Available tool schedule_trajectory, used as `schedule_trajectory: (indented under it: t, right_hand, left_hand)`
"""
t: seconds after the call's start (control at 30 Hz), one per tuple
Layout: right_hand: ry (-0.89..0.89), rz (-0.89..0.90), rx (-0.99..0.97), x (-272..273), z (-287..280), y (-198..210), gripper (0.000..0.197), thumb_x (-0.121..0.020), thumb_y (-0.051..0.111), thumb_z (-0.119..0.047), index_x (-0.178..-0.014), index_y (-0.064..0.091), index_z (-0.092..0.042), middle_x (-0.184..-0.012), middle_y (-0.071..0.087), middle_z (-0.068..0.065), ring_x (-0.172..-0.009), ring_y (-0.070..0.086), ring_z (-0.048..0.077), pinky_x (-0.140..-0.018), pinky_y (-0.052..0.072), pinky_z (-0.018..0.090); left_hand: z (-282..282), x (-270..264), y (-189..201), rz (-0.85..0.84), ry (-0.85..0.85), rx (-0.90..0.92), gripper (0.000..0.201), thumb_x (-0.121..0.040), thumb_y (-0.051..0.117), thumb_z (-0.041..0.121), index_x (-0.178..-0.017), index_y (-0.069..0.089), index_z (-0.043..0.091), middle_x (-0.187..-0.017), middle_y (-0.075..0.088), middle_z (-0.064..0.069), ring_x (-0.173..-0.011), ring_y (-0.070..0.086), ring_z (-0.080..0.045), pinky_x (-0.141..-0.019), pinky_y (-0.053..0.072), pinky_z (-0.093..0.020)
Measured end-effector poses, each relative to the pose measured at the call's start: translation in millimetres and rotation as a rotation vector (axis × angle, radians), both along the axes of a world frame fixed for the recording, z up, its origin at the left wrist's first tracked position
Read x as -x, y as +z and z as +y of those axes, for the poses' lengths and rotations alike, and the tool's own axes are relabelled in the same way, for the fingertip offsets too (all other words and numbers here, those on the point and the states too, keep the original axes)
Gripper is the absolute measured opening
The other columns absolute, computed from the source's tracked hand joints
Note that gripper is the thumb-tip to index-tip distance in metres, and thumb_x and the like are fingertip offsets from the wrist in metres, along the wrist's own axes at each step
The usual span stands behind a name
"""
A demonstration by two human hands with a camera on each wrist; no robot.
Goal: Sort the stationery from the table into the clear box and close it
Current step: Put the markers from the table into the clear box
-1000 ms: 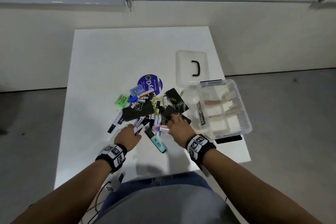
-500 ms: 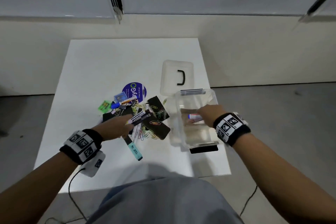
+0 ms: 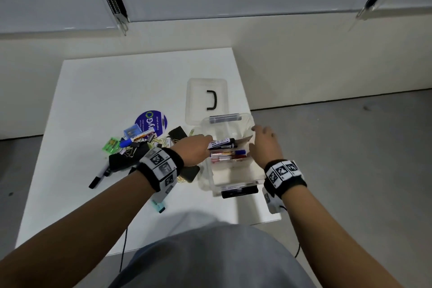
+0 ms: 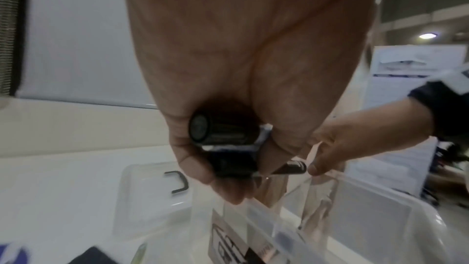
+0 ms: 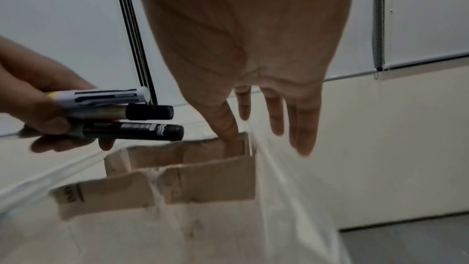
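The clear box stands open at the table's right edge, with cardboard dividers inside. Several pens lie in its middle compartment. My left hand grips a bundle of black and white markers just above that compartment; the bundle also shows in the wrist views. My right hand rests at the box's right wall with straight fingers, one fingertip on a divider, holding nothing. The loose stationery pile lies left of the box.
The clear lid with its black handle lies flat behind the box. A black marker and a teal highlighter lie near the table's front left. A round purple sticker sits behind the pile. The table's right edge is close to the box.
My left hand lifted markers from the pile and carried them right, over the box. My right hand let its pen go in the box and moved to the right wall.
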State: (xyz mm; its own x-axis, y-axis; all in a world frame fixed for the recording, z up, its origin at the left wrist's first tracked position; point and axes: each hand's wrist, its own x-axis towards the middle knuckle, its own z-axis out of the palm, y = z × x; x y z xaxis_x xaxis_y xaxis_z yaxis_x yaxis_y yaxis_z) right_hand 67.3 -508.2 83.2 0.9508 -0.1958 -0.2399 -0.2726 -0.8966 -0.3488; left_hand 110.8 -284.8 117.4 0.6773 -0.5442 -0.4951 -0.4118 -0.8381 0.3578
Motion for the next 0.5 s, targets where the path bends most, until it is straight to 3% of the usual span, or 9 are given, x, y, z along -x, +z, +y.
schedule_trajectory:
  t: [0.1,0.27,0.33,0.4,0.5]
  right_hand:
    - [-0.052,0.077,-0.112,3.1,4.9,-9.5,0.074,-0.08,0.051,0.006,-0.143,0.024,-0.022,-0.124,0.046,0.018,-0.093,0.059,0.04,-0.08,0.053,0.045]
    - [-0.004,0.048,-0.087,0.3,10.1,-11.2,0.08,-0.082,0.046,0.007,-0.15,0.017,-0.024,-0.124,0.049,0.014,-0.093,0.06,0.036,-0.078,0.053,0.043]
    - [0.001,0.048,-0.073,0.1,13.4,-11.1,0.079,-0.084,0.043,0.006,-0.15,0.016,-0.026,-0.124,0.048,0.012,-0.093,0.06,0.034,-0.077,0.053,0.042]
    - [-0.009,0.051,-0.086,-0.6,15.9,-12.4,0.08,-0.084,0.044,0.005,-0.151,0.015,-0.027,-0.127,0.047,0.012,-0.094,0.06,0.034,-0.075,0.052,0.041]
    - [-0.032,0.072,-0.085,-0.2,20.1,-12.5,0.079,-0.083,0.048,0.005,-0.15,0.019,-0.024,-0.133,0.042,0.014,-0.103,0.057,0.036,-0.079,0.05,0.041]
  left_hand:
    - [-30.4,-2.9,-9.5,-0.047,-0.125,-0.1,0.027,-0.094,0.046,0.025,-0.117,0.053,0.013,-0.102,0.063,-0.009,-0.09,0.062,-0.028,-0.078,0.048,-0.036]
    - [-63.5,-6.2,-22.7,-0.085,-0.21,-0.207,0.028,-0.091,0.047,0.008,-0.116,0.06,0.008,-0.097,0.065,-0.012,-0.079,0.063,-0.028,-0.064,0.048,-0.034]
    - [-67.7,-7.1,-28.6,-0.074,-0.2,-0.191,0.024,-0.092,0.052,0.012,-0.113,0.061,0.009,-0.098,0.067,-0.012,-0.086,0.067,-0.029,-0.071,0.054,-0.036]
    - [-64.8,-6.3,-35.0,-0.064,-0.154,-0.128,0.035,-0.09,0.057,0.022,-0.125,0.055,0.015,-0.101,0.067,-0.01,-0.09,0.067,-0.029,-0.077,0.057,-0.04]
    - [-47.9,-2.3,-31.3,-0.073,-0.114,0.031,0.042,-0.092,0.055,0.018,-0.133,0.049,0.018,-0.109,0.064,-0.011,-0.099,0.063,-0.03,-0.082,0.053,-0.043]
